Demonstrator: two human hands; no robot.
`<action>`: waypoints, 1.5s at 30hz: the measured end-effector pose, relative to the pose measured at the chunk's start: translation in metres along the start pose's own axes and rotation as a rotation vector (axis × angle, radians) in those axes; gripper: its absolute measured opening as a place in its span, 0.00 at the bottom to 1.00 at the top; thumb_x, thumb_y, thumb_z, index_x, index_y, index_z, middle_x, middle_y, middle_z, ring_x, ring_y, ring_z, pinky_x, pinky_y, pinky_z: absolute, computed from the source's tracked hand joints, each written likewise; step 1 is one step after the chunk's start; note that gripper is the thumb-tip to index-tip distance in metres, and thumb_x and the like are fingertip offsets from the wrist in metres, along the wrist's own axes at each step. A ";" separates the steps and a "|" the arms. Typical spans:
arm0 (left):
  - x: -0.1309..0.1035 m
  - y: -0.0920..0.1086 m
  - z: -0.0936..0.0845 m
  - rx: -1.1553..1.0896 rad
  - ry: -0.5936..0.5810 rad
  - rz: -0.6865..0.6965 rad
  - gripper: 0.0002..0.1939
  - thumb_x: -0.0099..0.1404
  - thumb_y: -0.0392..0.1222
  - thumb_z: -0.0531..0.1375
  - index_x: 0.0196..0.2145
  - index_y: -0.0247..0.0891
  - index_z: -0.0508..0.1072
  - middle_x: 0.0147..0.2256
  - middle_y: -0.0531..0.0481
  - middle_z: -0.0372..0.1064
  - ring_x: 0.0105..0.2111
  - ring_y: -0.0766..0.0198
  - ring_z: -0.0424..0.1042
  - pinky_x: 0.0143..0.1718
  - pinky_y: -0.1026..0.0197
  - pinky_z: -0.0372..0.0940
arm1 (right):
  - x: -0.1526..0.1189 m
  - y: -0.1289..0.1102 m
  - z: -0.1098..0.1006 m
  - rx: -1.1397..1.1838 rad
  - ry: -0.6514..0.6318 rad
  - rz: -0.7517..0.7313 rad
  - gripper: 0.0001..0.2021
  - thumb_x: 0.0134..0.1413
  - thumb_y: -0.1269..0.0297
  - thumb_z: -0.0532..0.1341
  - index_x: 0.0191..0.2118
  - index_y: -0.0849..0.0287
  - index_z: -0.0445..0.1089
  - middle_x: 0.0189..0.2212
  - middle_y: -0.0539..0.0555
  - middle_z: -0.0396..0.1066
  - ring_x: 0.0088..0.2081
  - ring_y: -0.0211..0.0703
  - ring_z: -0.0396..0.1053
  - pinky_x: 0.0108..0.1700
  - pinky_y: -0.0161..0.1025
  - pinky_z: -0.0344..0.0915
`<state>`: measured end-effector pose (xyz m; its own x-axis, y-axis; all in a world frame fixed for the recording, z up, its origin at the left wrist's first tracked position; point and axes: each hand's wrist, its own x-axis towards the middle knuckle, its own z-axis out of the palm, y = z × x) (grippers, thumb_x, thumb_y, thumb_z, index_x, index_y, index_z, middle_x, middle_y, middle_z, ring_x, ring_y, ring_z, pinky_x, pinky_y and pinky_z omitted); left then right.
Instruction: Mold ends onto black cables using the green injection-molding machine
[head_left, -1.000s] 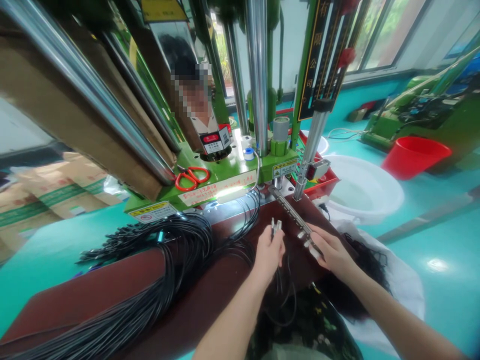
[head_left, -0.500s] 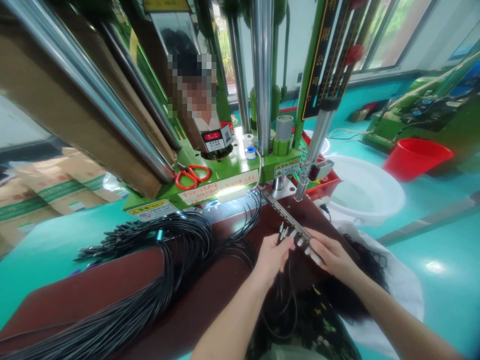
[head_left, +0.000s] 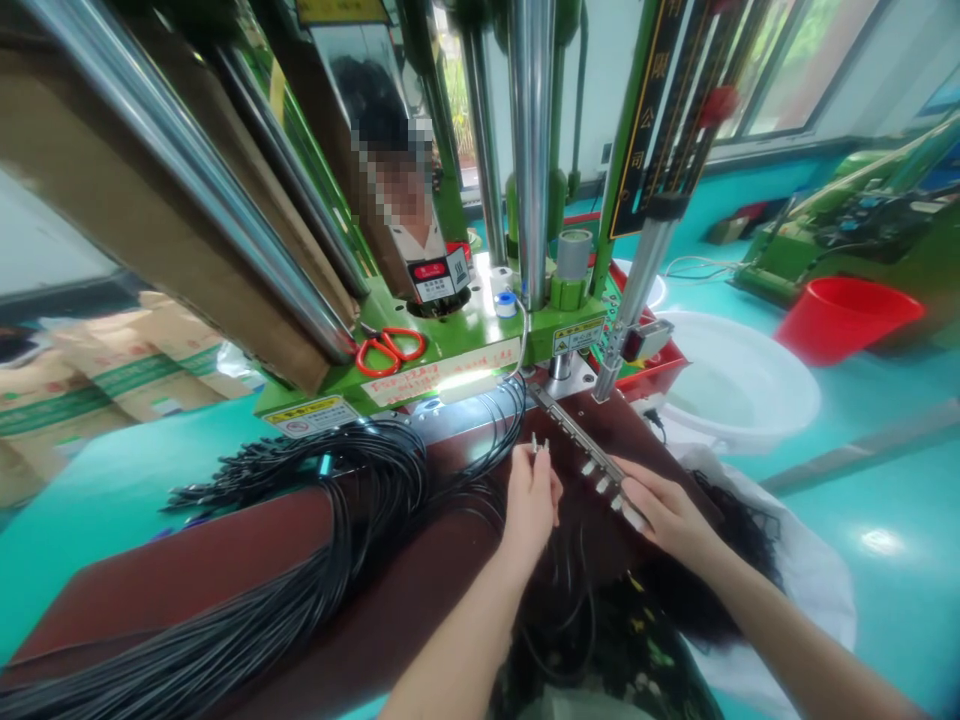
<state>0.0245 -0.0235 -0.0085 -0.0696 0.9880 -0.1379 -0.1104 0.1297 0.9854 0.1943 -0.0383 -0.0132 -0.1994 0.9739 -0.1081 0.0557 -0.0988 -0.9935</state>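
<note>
My right hand (head_left: 664, 505) grips the near end of a long metal bar (head_left: 574, 430) that slants over the dark red table. Several small pale pieces (head_left: 602, 484) stick out from the bar's left side near my fingers. To the left of the bar, my left hand (head_left: 534, 495) is closed round a small metal-pronged plug (head_left: 540, 443), whose prongs point up past the fingertips. Thin black cables (head_left: 581, 590) hang below my left hand, over the lap. My left hand does not touch the bar.
Bundled black cables (head_left: 315, 570) lie across the dark red table (head_left: 202, 540) at left. Red-handled scissors (head_left: 390, 352) rest on the green machine base (head_left: 465, 345). Further right are a red bin (head_left: 652, 370), a white tub (head_left: 780, 385) and a red bucket (head_left: 847, 318). The machine's glass reflects a person.
My left hand has moved left, away from the bar, with the pronged plug in it. My right hand still holds the bar in nearly the same place. The view has shifted slightly.
</note>
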 end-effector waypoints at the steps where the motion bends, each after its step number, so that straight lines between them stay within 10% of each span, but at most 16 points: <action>1: 0.000 0.000 0.000 -0.016 0.000 -0.009 0.15 0.61 0.56 0.49 0.30 0.40 0.56 0.13 0.64 0.52 0.08 0.76 0.48 0.09 0.72 0.45 | 0.000 0.000 0.000 0.016 0.000 0.009 0.24 0.54 0.49 0.56 0.52 0.60 0.64 0.23 0.52 0.63 0.24 0.39 0.62 0.22 0.32 0.61; 21: 0.003 0.015 -0.009 -0.493 -0.384 -0.396 0.17 0.50 0.53 0.62 0.25 0.38 0.61 0.08 0.65 0.45 0.07 0.77 0.41 0.09 0.72 0.36 | 0.001 -0.001 -0.010 -0.048 -0.108 0.054 0.30 0.52 0.47 0.57 0.55 0.63 0.61 0.21 0.52 0.63 0.16 0.31 0.50 0.14 0.28 0.46; 29: 0.000 0.010 -0.006 -0.435 -0.279 -0.289 0.17 0.51 0.53 0.61 0.25 0.37 0.60 0.08 0.65 0.47 0.07 0.77 0.42 0.09 0.71 0.38 | 0.000 -0.002 -0.009 -0.129 -0.106 -0.001 0.25 0.53 0.51 0.57 0.54 0.59 0.63 0.18 0.49 0.60 0.20 0.37 0.57 0.19 0.32 0.57; 36: 0.008 0.019 -0.014 -0.220 0.039 -0.072 0.17 0.57 0.52 0.56 0.30 0.33 0.68 0.15 0.57 0.59 0.13 0.76 0.54 0.13 0.71 0.47 | 0.001 -0.005 -0.007 -0.018 -0.040 0.088 0.29 0.52 0.47 0.57 0.55 0.62 0.61 0.19 0.49 0.58 0.17 0.31 0.48 0.15 0.27 0.44; 45: 0.009 0.017 -0.013 -0.459 -0.208 -0.184 0.16 0.55 0.52 0.58 0.27 0.39 0.58 0.09 0.65 0.49 0.07 0.77 0.42 0.10 0.71 0.43 | -0.001 -0.013 -0.011 -0.009 -0.057 0.208 0.31 0.49 0.45 0.59 0.54 0.60 0.62 0.25 0.53 0.63 0.19 0.31 0.50 0.16 0.26 0.43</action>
<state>0.0091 -0.0137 0.0060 0.1840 0.9543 -0.2353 -0.5281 0.2979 0.7952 0.2047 -0.0358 0.0006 -0.2373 0.9198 -0.3124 0.1105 -0.2940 -0.9494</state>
